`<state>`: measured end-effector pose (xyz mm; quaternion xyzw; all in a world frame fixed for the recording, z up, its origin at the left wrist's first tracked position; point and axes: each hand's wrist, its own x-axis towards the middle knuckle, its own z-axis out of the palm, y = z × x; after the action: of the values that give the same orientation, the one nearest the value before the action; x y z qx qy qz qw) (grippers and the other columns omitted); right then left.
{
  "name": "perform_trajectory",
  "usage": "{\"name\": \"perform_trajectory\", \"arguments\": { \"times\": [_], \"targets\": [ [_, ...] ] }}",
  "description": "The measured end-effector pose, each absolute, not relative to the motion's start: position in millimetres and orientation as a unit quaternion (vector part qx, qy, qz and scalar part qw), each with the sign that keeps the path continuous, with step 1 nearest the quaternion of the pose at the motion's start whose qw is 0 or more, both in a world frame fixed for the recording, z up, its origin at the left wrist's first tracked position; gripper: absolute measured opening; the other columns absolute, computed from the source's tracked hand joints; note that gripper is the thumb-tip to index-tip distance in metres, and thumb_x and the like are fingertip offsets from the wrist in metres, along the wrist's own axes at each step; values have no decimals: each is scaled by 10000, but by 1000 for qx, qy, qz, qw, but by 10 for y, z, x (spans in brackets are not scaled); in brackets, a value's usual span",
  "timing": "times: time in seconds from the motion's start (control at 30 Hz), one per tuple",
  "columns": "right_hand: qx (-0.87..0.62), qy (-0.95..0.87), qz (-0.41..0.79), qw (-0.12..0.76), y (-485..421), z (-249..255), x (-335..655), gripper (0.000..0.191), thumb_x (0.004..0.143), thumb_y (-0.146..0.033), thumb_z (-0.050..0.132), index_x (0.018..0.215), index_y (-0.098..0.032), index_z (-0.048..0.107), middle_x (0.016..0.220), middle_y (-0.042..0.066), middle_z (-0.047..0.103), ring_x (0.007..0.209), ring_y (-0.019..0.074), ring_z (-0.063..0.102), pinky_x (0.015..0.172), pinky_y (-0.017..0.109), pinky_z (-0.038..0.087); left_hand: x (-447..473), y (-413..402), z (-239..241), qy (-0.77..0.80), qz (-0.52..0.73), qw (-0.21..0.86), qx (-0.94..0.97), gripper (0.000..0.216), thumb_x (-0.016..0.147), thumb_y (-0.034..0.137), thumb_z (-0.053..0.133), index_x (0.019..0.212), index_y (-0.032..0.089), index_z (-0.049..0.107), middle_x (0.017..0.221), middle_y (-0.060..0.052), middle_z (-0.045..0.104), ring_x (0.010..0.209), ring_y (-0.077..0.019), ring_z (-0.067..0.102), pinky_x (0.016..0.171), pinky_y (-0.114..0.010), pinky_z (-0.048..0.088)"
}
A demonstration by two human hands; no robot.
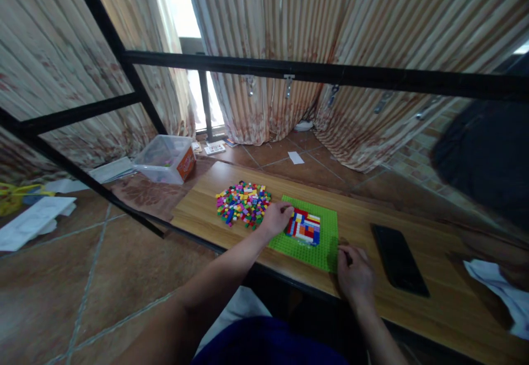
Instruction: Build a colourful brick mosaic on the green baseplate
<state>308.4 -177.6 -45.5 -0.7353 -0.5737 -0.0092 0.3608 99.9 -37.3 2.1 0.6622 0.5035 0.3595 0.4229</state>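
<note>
A green studded baseplate (pixel 328 222) lies on the wooden table, bearing a square patch of toy bricks (pixel 305 226) in red, white, blue, yellow and orange. My left hand (pixel 278 219) reaches over the plate's left side, its fingers pinched together at the upper left edge of the patch. Whatever sits between those fingertips is too small to make out. Beside the plate's right edge is my right hand (pixel 356 274), fingers curled and closed, with the fingertips near that edge; their contents are hidden. Loose bricks (pixel 243 202) in many colours form a pile left of the plate.
A black phone (pixel 400 259) lies right of my right hand, with crumpled white paper (pixel 498 290) farther right. The wooden table (pixel 210 180) stands below a black metal frame (pixel 248 65). On the floor beyond its left end is a clear plastic bin (pixel 161 158).
</note>
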Motion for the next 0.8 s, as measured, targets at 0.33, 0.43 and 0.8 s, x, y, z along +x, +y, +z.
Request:
{"name": "perform_trajectory", "arguments": {
  "times": [0.33, 0.43, 0.8],
  "targets": [
    [-740, -580, -21, 341, -1790, -485, 3125, 339, 851, -408, 412, 867, -176, 659, 907, 121, 651, 842, 259, 593, 769, 383, 459, -2, -1099, 0, 571, 346, 345, 660, 141, 804, 183, 540, 845, 173, 676, 776, -9, 670, 697, -125, 583, 651, -221, 429],
    [-738, -580, -26, 344, -1797, -476, 3121, 333, 847, -409, 419, 868, -180, 659, 913, 123, 651, 829, 256, 587, 760, 386, 454, -282, -1156, 5, 632, 328, 288, 640, 126, 807, 168, 534, 820, 177, 659, 787, -16, 660, 699, -128, 578, 675, -236, 436],
    [-738, -579, -39, 345, -1796, -461, 3103, 331, 845, -400, 421, 857, -176, 665, 887, 112, 656, 842, 254, 598, 774, 375, 463, -95, -1018, 102, 659, 180, 170, 710, 162, 874, 290, 524, 926, 210, 655, 978, -65, 629, 830, -188, 618, 714, -281, 436]
  ]
}}
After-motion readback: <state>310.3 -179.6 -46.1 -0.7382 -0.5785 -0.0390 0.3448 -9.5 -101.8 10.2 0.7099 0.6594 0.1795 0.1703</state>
